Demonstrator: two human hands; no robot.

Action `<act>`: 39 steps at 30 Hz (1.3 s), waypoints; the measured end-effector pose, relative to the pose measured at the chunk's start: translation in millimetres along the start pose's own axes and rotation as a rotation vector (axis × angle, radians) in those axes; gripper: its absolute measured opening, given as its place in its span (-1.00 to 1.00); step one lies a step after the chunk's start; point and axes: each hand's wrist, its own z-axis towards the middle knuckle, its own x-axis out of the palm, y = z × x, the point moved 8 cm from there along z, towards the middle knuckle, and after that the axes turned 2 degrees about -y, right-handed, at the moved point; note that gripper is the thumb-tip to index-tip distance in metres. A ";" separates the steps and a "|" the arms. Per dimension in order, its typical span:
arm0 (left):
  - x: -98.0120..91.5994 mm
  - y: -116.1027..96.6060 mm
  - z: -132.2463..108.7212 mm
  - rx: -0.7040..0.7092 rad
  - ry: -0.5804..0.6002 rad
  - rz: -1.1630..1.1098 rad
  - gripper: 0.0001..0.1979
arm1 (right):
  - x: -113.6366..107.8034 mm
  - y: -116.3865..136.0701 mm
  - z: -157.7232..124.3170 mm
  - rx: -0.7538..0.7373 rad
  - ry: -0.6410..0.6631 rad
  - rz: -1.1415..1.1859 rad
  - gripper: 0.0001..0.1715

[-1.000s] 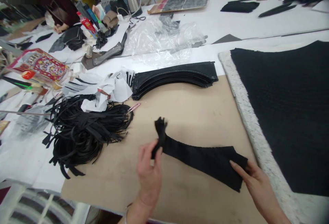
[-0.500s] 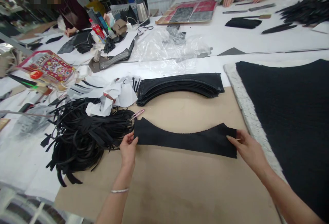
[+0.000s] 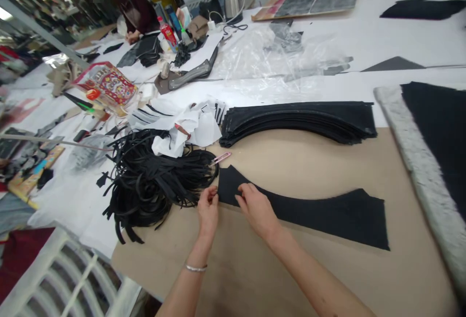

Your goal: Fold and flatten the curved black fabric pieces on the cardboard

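Observation:
A curved black fabric piece lies flat on the brown cardboard sheet. My left hand pinches the fabric's left end, fingers closed on its edge. My right hand rests on the same end just to the right, fingers bent and pressing the cloth down. A pile of black strips lies right beside my left hand. A pink clip sits just above the fabric's left tip.
A stack of curved black pieces lies at the cardboard's far edge. White paper scraps, clear plastic, and a large black cloth on white padding surround it. Another person works at the far left. A white rack stands near left.
My right hand left the fabric's right end and came across to the left end beside my left hand. The view shifted left; the fabric lies flat on the cardboard.

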 end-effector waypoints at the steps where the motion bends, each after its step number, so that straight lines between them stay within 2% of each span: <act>1: -1.2 0.4 0.6 -0.009 0.005 -0.018 -0.78 | 9.4 9.9 10.2 0.003 0.017 -0.038 -0.88; 4: -4.1 0.2 1.4 -0.033 0.016 -0.065 -0.82 | 29.9 22.0 29.2 0.044 0.047 -0.152 -0.81; 6: -5.7 -1.0 1.9 -0.047 0.015 -0.089 -0.84 | 37.6 21.0 34.9 0.071 0.068 -0.218 -0.84; 8: -7.8 -2.7 2.6 -0.059 0.006 -0.107 -0.86 | 41.3 18.4 38.2 0.080 0.095 -0.258 -0.90; 13: -12.0 -10.2 4.3 -0.051 0.014 -0.118 -0.86 | 38.8 11.7 44.3 0.062 0.147 -0.235 -0.74; 17: -10.7 -23.8 6.8 0.024 0.021 -0.079 -0.83 | 33.5 0.2 47.7 0.056 0.156 -0.076 -0.73; 22: 8.7 -40.4 11.8 0.048 0.106 -0.078 -0.79 | 36.4 -21.4 48.8 0.099 0.184 0.204 -0.76; 27: -0.8 -49.2 19.8 0.058 -0.082 0.160 -0.82 | 43.3 -34.3 48.3 0.126 0.235 0.433 -0.77; 30: 0.4 -46.4 20.8 0.020 -0.096 0.377 -0.80 | 43.3 -36.1 47.1 0.108 0.261 0.532 -0.76; 33: 9.8 -41.4 21.0 -0.032 -0.021 0.533 -0.74 | 33.7 -31.6 44.7 0.049 0.240 0.556 -0.76; 36: 13.8 -37.3 23.2 -0.119 0.024 0.536 -0.75 | 11.4 -30.2 34.1 0.014 0.158 0.513 -0.74; 39: 16.1 -33.9 26.1 -0.197 0.088 0.476 -0.88 | -28.9 -55.5 3.7 0.056 -0.050 0.380 -0.67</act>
